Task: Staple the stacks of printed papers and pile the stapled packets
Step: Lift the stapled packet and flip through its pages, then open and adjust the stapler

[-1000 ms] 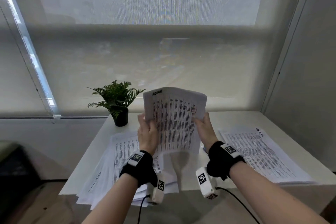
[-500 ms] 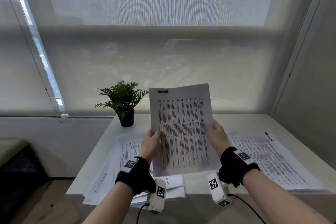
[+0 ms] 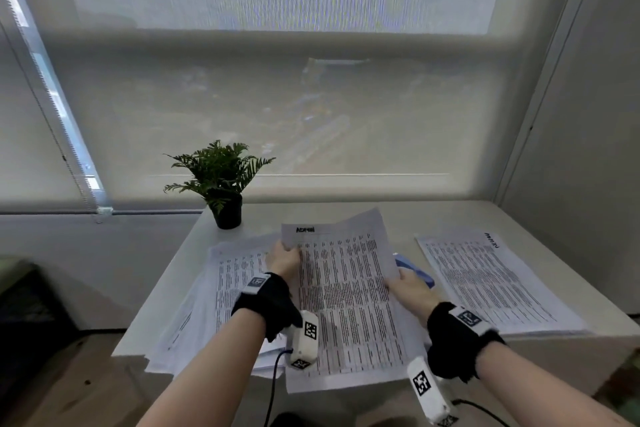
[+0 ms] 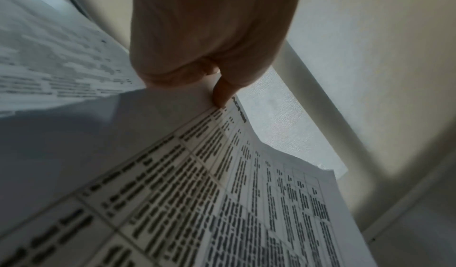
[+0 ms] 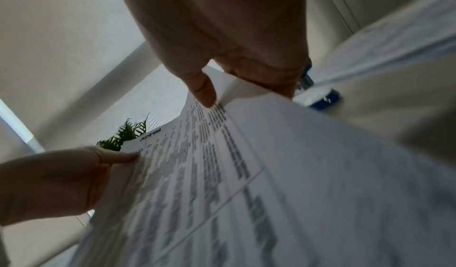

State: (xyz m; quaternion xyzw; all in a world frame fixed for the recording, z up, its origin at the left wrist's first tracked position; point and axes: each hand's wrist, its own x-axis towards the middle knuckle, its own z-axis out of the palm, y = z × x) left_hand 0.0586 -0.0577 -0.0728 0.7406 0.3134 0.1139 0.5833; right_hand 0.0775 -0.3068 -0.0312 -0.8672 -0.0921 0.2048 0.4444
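I hold a stack of printed papers [image 3: 346, 295] by its two side edges, low over the white table [image 3: 311, 215] and nearly flat. My left hand [image 3: 284, 258] pinches the left edge near the top, thumb on the print [image 4: 219, 93]. My right hand [image 3: 408, 288] pinches the right edge, thumb on top [image 5: 204, 91]. A blue and white stapler [image 3: 414, 270] lies on the table just beyond my right hand, partly hidden by the sheets; the right wrist view shows the stapler [image 5: 320, 97] too. A messy pile of papers [image 3: 207, 295] lies at the left, a neater pile [image 3: 491, 281] at the right.
A small potted fern [image 3: 221, 180] stands at the table's back left corner. A window blind [image 3: 277, 80] runs behind the table and a wall [image 3: 588, 149] closes the right side. The left pile overhangs the table's front edge.
The stack was held upright in front of me; both hands have brought it down and tilted it nearly flat over the table, between the two piles.
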